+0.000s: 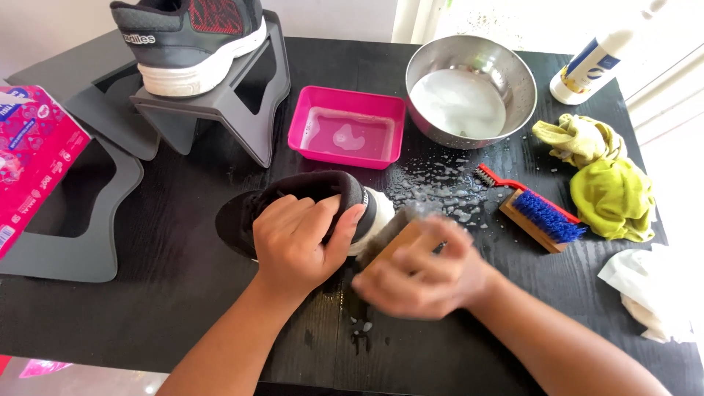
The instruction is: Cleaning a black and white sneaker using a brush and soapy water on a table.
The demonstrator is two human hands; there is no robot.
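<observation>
Left hand (301, 246) of mine is clamped over the heel collar of the dark shoe (293, 209), thumb on one side and fingers curled over the top, pinning it on its side on the black table (183, 308) so the white sole faces the brush. My right hand (422, 279) is closed around a wooden-backed brush (400, 238), pressed against the sole at about three o'clock from the shoe (the hand is blurred, so I can't tell exactly how the fingers sit). Suds and droplets spot the table at one o'clock from the shoe. At twelve o'clock sits a pink tray (346, 127) of soapy water, and beside it at one o'clock a steel bowl (469, 92) of foamy water, both near enough to dip into. A second brush with blue bristles (539, 216) lies at three o'clock, yellow-green cloths (609, 183) beyond it. Off at eleven o'clock the other shoe (191, 40) rests on a grey stand (235, 110), away from the wet.
</observation>
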